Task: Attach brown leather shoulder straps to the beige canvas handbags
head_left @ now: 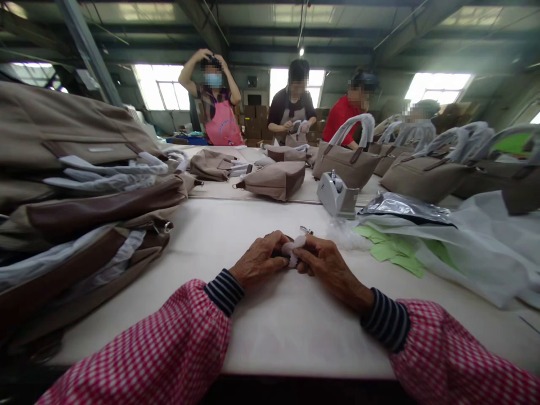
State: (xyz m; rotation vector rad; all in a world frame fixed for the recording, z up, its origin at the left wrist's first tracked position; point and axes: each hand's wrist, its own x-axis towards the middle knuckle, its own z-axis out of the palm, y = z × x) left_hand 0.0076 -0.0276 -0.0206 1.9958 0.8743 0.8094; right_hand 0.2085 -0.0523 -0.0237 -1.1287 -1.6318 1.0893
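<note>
Over the middle of the white table (291,332), my left hand (262,260) and my right hand (331,269) meet fingertip to fingertip. Both are closed in a pinch on a small, thin white piece (293,251) with rounded lobes at its top. Something dark shows at its lower edge, too small to make out. A small metal clasp (306,230) sticks out just above my right fingers; what it is fixed to is hidden. My fingertips partly cover the white piece.
Taupe bags (84,135) with wrapped handles are piled at left. More bags (274,180) stand across the far side. A grey tape dispenser (338,194), green slips (392,247) and white wrapping sheets (485,242) lie at right. Several co-workers stand opposite, one in a pink apron (223,121).
</note>
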